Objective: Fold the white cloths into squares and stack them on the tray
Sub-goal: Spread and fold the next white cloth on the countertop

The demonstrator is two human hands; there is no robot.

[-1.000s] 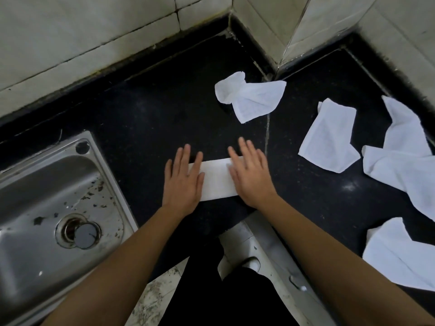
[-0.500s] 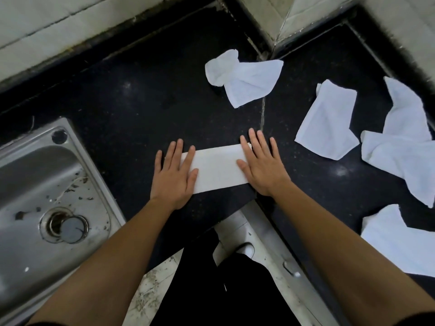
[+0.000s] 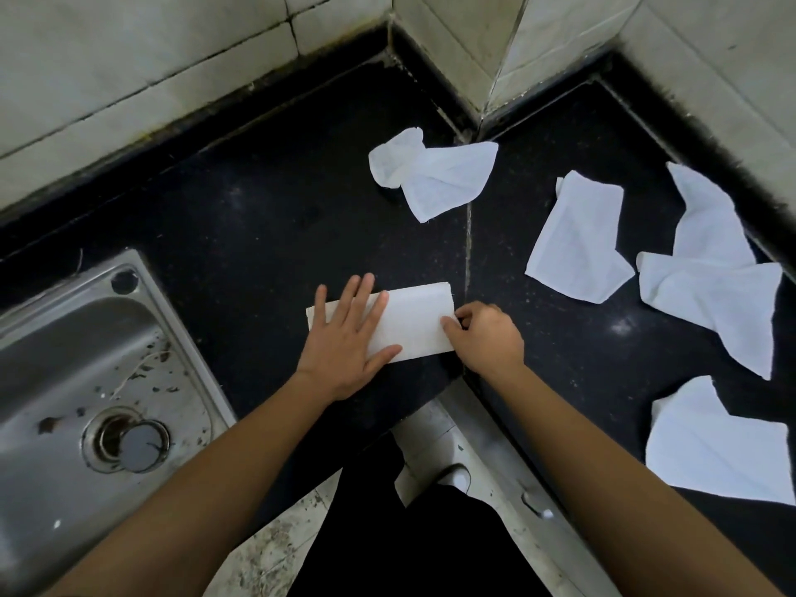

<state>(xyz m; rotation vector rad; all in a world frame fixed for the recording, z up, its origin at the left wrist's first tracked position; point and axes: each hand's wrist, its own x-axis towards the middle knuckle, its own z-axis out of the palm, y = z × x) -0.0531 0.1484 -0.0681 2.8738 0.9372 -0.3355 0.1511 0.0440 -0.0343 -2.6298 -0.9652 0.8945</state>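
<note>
Black desk (image 3: 241, 217) fills a tiled corner, with a steel sink (image 3: 64, 381) set into it on your left. Half a second ago both your palms lay flat on the folded cloth (image 3: 413, 325), smoothing it. Now only your left hand (image 3: 344, 342) presses flat, fingers spread, over the strip's left half, while your right hand (image 3: 486, 338) has curled and pinches the short right end between thumb and fingers. That looks like the start of the cross fold: the folded cloth is a long strip near the desk's front edge, and carrying that end leftward should make the square. Four more wait unfolded: a crumpled cloth (image 3: 435, 174) toward the corner, a flatter cloth (image 3: 577, 247) to the right, a twisted cloth (image 3: 715, 269) beyond it by the wall, and a fourth cloth (image 3: 710, 450) at the right front. None lies in the fold's path. Your left hand covers where the end would land, so it probably has to shift. No tray is in view, so you must find it before stacking.
</note>
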